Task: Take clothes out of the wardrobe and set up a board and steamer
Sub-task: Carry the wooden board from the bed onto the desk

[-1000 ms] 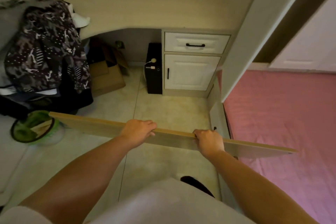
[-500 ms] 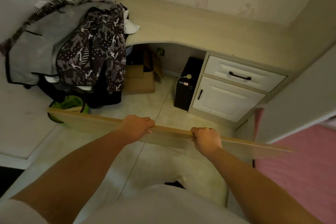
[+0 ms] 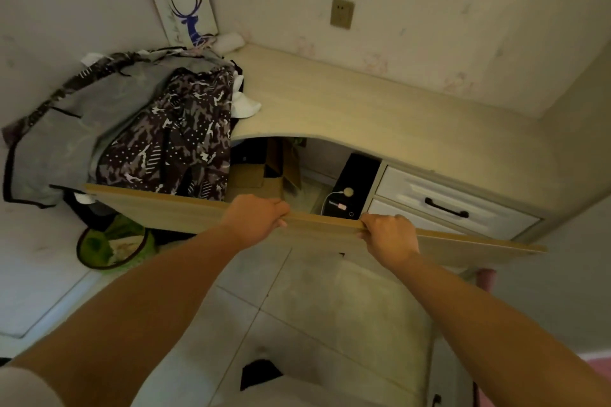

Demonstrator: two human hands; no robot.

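Pale walls wrap a corner counter [image 3: 380,109], with clothes [image 3: 139,129] heaped on its left end, likely waiting to be steamed. Both hands curl over the top edge of a long board [image 3: 165,211], left hand [image 3: 254,218] and right hand [image 3: 390,236] near the middle, probably so it stays level above the floor. Under the counter, an open box [image 3: 264,175]; I cannot tell what is inside. One green basket [image 3: 112,248] holds something pale.
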